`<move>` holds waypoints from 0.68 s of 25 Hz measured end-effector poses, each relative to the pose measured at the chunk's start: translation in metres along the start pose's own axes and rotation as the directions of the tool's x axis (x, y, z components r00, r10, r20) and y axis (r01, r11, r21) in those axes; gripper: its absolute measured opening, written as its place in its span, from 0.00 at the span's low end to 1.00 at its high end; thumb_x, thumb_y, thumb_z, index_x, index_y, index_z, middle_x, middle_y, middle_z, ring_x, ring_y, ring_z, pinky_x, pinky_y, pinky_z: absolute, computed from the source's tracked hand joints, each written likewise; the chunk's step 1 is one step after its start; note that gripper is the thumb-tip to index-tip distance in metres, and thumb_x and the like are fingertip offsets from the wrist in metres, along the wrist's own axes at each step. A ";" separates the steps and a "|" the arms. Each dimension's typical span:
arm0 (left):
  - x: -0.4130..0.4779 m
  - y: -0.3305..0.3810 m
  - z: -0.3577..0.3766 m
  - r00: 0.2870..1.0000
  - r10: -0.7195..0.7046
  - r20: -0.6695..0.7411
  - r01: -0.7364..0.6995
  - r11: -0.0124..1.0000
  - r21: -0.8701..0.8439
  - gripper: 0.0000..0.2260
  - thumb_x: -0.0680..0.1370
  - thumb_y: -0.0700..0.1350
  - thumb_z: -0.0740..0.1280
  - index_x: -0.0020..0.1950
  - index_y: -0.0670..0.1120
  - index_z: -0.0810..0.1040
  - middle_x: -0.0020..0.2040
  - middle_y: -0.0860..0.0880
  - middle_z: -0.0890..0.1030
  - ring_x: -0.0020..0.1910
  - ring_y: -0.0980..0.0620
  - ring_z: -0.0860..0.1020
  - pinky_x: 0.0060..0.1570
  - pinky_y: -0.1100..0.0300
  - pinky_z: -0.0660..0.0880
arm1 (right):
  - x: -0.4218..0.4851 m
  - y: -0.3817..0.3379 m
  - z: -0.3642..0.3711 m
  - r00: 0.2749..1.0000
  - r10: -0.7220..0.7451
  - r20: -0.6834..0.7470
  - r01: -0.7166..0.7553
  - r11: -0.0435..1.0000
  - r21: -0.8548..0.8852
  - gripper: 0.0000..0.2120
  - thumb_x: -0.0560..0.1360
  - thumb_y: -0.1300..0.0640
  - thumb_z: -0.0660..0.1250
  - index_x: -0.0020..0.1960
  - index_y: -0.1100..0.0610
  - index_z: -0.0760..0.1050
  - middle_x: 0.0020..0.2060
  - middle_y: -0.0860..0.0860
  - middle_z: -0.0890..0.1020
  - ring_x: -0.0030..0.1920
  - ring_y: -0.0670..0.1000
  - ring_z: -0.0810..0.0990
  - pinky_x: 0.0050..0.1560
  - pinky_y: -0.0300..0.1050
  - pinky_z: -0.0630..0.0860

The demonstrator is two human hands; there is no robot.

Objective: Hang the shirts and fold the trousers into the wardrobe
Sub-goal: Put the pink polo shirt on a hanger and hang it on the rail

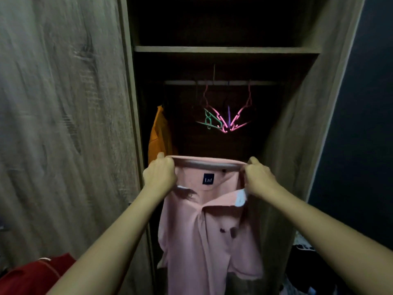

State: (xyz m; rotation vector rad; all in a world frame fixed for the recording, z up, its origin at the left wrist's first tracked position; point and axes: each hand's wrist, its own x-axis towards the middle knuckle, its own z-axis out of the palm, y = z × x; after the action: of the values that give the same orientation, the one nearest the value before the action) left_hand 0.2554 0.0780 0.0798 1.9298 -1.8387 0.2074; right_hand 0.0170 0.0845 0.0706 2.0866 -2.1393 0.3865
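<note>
Wardrobe [297,124] open, dark inside. Pink shirt [204,241] in front of opening, 6 o'clock in view; collar stretched taut between both hands, body drooping free below. Judged light, soft, limp, with only collar band giving firmness, so best hold is collar ends or shoulders. Orange shirt [159,135] hangs at 10 o'clock from collar. Left hand [159,175]: fingers curled, pinching collar's left end. Right hand [260,177]: same on right end. Bare hangers [225,120] at 12 o'clock, on rail [223,83].

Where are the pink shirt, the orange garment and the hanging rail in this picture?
pink shirt [212,252]: head view, front below the collar.
orange garment [159,135]: head view, its hanging side.
rail [238,82]: head view, bare stretch of the bar.
</note>
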 end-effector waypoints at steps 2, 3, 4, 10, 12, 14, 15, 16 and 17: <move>0.002 0.009 0.003 1.000 0.007 -0.025 -0.007 1.000 0.015 0.13 0.76 0.39 0.62 0.60 0.40 0.72 0.61 0.42 0.69 0.58 0.37 0.75 0.49 0.46 0.72 | 0.000 0.003 0.004 1.000 -0.016 -0.003 0.016 1.000 -0.016 0.17 0.70 0.65 0.63 0.59 0.61 0.71 0.59 0.55 0.66 0.54 0.63 0.76 0.47 0.54 0.75; 0.002 0.012 0.006 1.000 0.014 -0.006 -0.013 1.000 0.024 0.13 0.76 0.39 0.61 0.61 0.40 0.72 0.61 0.42 0.69 0.58 0.37 0.75 0.49 0.45 0.72 | 0.002 0.007 0.006 1.000 -0.027 0.007 0.027 1.000 -0.016 0.17 0.70 0.65 0.63 0.58 0.62 0.71 0.59 0.55 0.66 0.54 0.63 0.76 0.48 0.54 0.75; 0.005 0.014 0.011 1.000 0.025 0.007 -0.025 0.999 0.038 0.14 0.76 0.39 0.61 0.61 0.40 0.72 0.61 0.42 0.70 0.58 0.37 0.75 0.50 0.46 0.73 | 0.005 0.012 0.007 0.999 -0.035 0.004 0.035 0.999 -0.006 0.16 0.70 0.65 0.63 0.57 0.62 0.73 0.59 0.55 0.67 0.54 0.62 0.76 0.48 0.52 0.75; 0.044 0.016 -0.001 0.997 -0.044 -0.071 0.048 0.997 0.061 0.12 0.72 0.42 0.65 0.54 0.49 0.80 0.54 0.44 0.79 0.53 0.39 0.78 0.48 0.50 0.75 | 0.054 0.045 -0.038 0.985 0.108 -0.133 -0.058 0.940 0.335 0.14 0.67 0.66 0.63 0.44 0.54 0.84 0.51 0.53 0.83 0.54 0.57 0.79 0.55 0.43 0.74; 0.055 0.019 -0.013 0.999 -0.026 -0.047 0.026 1.000 -0.001 0.09 0.70 0.43 0.65 0.48 0.51 0.82 0.47 0.46 0.80 0.49 0.41 0.79 0.43 0.53 0.75 | 0.066 0.047 -0.061 0.989 0.079 -0.121 -0.028 0.926 0.376 0.13 0.67 0.65 0.63 0.44 0.53 0.84 0.48 0.53 0.84 0.52 0.56 0.80 0.53 0.42 0.74; 0.077 0.020 -0.026 0.995 0.039 0.092 -0.030 0.994 -0.101 0.05 0.70 0.46 0.66 0.40 0.53 0.82 0.44 0.49 0.79 0.48 0.45 0.79 0.42 0.55 0.75 | 0.083 0.050 -0.081 0.990 0.027 -0.140 0.027 0.929 0.369 0.13 0.67 0.63 0.64 0.45 0.54 0.84 0.47 0.54 0.85 0.51 0.56 0.81 0.52 0.45 0.77; 0.090 0.021 -0.029 0.982 0.105 0.159 -0.086 0.989 -0.121 0.05 0.70 0.47 0.67 0.40 0.53 0.82 0.46 0.50 0.79 0.50 0.46 0.79 0.46 0.54 0.76 | 0.091 0.049 -0.087 0.990 -0.003 -0.141 0.055 0.929 0.366 0.13 0.67 0.63 0.64 0.45 0.54 0.84 0.47 0.54 0.85 0.50 0.55 0.81 0.52 0.46 0.78; 0.105 0.027 -0.028 0.975 0.154 0.159 -0.139 0.985 -0.100 0.05 0.71 0.49 0.67 0.42 0.53 0.83 0.51 0.49 0.78 0.53 0.46 0.78 0.50 0.53 0.76 | 0.099 0.047 -0.091 0.989 -0.043 -0.141 0.092 0.927 0.363 0.13 0.67 0.63 0.63 0.44 0.54 0.84 0.48 0.54 0.84 0.50 0.55 0.81 0.51 0.46 0.78; 0.121 0.036 -0.022 0.982 0.166 0.090 -0.160 0.985 -0.067 0.07 0.72 0.50 0.66 0.46 0.53 0.83 0.55 0.47 0.76 0.56 0.45 0.76 0.54 0.52 0.75 | 0.107 0.043 -0.092 0.986 -0.093 -0.138 0.136 0.928 0.346 0.13 0.66 0.63 0.63 0.44 0.54 0.84 0.48 0.54 0.84 0.50 0.55 0.81 0.51 0.47 0.78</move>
State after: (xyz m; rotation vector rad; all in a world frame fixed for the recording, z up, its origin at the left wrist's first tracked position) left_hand 0.2365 -0.0216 0.1577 1.7781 -2.0442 0.1133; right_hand -0.0376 0.0072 0.1836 2.2874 -1.9847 0.9195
